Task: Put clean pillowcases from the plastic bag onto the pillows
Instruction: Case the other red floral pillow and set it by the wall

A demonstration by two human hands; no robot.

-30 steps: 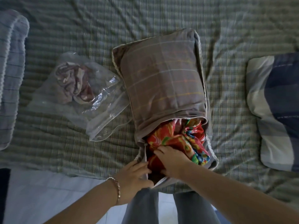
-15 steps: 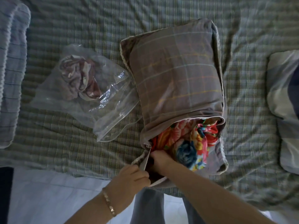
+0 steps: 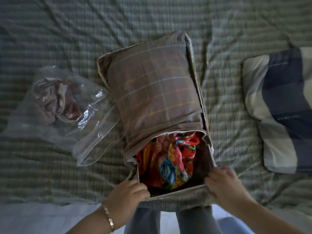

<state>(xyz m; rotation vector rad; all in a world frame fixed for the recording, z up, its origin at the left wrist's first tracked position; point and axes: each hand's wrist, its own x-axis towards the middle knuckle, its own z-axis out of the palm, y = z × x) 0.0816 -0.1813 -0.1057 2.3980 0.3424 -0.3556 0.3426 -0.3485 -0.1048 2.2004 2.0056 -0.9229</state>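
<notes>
On the bed [image 3: 84, 31] the bag [image 3: 42, 125] lies left, crumpled cloth [image 3: 55, 100] inside, touching the brown pillowcase [image 3: 155, 92]; a floral pillow [image 3: 170, 159] shows at its open near end. The left hand [image 3: 128, 195] pinches the opening's left corner; the right hand [image 3: 224, 186], blurred, grasps the right corner; a blue pillow [image 3: 278, 107] lies far right.

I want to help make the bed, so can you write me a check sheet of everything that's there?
Surface: wrinkled green checked bed sheet.
Job's things: brown plaid fabric pillowcase mostly over a bright red floral pillow, open end toward the person; clear plastic bag against its left side, holding crumpled maroon cloth; blue and cream checked pillow at right.
Clutter: nothing seen.
Grips: left hand and right hand each hold the pillowcase's open edge, at opposite corners.
Cables: nothing seen.
Surroundings: pale floor, grey trouser legs.
</notes>
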